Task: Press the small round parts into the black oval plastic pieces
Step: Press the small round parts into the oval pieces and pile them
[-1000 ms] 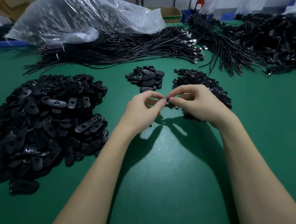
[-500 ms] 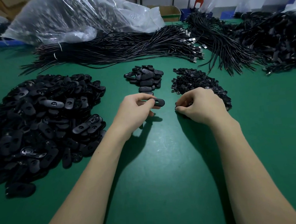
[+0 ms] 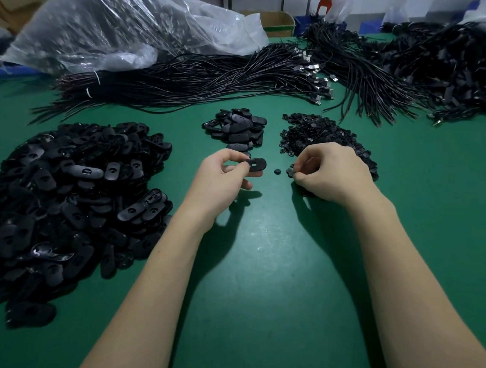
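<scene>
A green desk (image 3: 269,267) carries a big heap of black oval pieces (image 3: 66,200) at the left, a smaller stack (image 3: 237,127) farther back and a pile of small round parts (image 3: 315,134) to the right. The left hand (image 3: 221,182) pinches one oval piece (image 3: 256,164) above the desk. The right hand (image 3: 332,172), fingers curled, pinches a round part (image 3: 290,172) at the pile's edge; another round part (image 3: 277,171) lies between the hands

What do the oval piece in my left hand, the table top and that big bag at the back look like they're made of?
Oval piece: looks like moulded black plastic, smooth with a dull sheen and a small slot in it. Table top: green, matt, softly reflecting the lamp, likely a rubber or vinyl mat. Bag: thin clear plastic film, crinkled and glossy.
</scene>
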Available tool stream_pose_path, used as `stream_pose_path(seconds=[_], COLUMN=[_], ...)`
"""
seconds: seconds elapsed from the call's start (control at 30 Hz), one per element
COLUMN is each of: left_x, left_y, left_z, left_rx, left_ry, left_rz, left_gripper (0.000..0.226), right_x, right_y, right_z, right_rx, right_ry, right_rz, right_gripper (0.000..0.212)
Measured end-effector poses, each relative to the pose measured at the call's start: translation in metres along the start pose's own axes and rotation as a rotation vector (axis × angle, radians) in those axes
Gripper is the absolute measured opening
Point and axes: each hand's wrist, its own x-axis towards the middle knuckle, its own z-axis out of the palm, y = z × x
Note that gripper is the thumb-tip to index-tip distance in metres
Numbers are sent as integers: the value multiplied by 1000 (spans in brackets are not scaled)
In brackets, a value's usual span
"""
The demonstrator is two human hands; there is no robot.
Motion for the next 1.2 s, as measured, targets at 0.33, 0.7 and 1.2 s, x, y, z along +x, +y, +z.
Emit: stream_pose_path(seconds=[0.33,0.7,1.2], left_x=[-1,0,0], left_y=[0,-2,-7], left_z=[-1,-2,-6], left_rx=[34,52,24], left_ry=[40,44,136], left_rz=[12,19,72], left_gripper=[9,8,12], right_x=[3,5,-5], right_y=[-3,-13,-21], right_z=[10,20,18], right_rx=[-88,-127,683], right_ry=[-33,62,48], right_rz=[-55,-59,-10], right_gripper=[14,19,3])
